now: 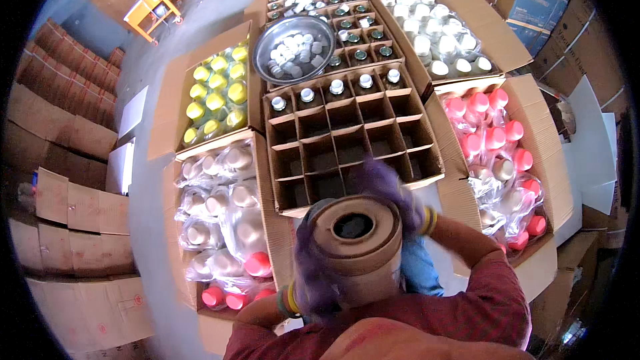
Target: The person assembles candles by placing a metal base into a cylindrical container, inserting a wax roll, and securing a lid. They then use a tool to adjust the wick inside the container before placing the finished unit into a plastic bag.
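A large brown cylinder (pixel 363 263) with a round dark opening in its top stands close in front of my body. My left hand (pixel 317 270), in a purple glove, is closed against the cylinder's left side. My right hand (pixel 390 190), gloved alike, reaches over its far right edge toward the divided carton; motion smears its fingers. That carton (pixel 357 139) has a row of bottles with white tops (pixel 337 87) along its far side, and its nearer compartments look dark, with no bottle tops showing.
A metal bowl (pixel 258 67) of white caps rests on a farther carton of bottles. Open boxes flank the middle: yellow-capped bottles (pixel 215 101) and wrapped bottles (pixel 237 227) left, white-capped (pixel 448 43) and red-capped ones (pixel 495 137) right. Stacked cartons (pixel 83 227) and an orange cart (pixel 150 10) stand beyond.
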A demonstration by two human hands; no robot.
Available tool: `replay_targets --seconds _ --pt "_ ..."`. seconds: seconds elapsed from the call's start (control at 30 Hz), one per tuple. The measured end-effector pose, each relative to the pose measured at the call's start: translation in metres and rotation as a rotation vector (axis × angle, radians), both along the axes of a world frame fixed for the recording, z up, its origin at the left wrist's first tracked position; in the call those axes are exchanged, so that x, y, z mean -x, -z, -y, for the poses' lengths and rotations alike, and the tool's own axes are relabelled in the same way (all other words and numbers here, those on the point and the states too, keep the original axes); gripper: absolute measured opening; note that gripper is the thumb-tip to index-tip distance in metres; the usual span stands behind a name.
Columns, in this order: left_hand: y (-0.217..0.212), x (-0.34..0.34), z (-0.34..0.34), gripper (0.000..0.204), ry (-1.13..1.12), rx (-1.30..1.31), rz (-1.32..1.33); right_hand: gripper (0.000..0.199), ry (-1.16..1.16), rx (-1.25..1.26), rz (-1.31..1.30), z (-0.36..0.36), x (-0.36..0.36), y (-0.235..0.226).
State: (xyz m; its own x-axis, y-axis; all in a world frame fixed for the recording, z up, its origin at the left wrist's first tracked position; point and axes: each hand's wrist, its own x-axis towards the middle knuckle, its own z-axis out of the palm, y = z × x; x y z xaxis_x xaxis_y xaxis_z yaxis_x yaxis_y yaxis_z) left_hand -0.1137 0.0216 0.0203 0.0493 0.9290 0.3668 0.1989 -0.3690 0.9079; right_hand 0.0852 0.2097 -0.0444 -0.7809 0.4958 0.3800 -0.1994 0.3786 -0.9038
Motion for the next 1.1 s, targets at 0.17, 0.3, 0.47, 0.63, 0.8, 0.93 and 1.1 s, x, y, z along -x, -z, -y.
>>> replay_targets --seconds 0.17,0.3,0.47,0.63,0.8,0.93,1.1 --pt "-0.006 -0.002 -0.005 0.054 0.05 -0.148 -0.041 0.079 0.058 0.128 -0.1 0.018 -0.006 -0.001" --pt "0.005 0.005 -0.02 0.053 0.007 -0.173 -0.063 0.078 -0.363 0.187 -0.143 0.015 0.011 -0.026" --pt "0.088 0.064 -0.07 0.062 -0.396 0.297 0.304 0.041 0.177 0.196 0.037 -0.018 0.035 -0.001" --pt "0.259 0.12 -0.093 0.066 -0.616 0.32 -0.17 0.034 0.364 0.66 0.163 -0.048 0.043 0.096" --pt "0.263 0.104 -0.141 0.073 -0.536 0.592 -0.423 0.052 0.466 0.063 0.55 -0.099 0.07 0.153" --pt "0.312 0.102 -0.157 0.071 -0.519 0.531 -0.136 0.069 0.492 -0.514 0.797 -0.142 0.109 0.186" --pt "0.302 0.102 -0.168 0.064 -0.487 0.636 0.081 0.082 0.641 -0.82 0.936 -0.197 0.161 0.207"
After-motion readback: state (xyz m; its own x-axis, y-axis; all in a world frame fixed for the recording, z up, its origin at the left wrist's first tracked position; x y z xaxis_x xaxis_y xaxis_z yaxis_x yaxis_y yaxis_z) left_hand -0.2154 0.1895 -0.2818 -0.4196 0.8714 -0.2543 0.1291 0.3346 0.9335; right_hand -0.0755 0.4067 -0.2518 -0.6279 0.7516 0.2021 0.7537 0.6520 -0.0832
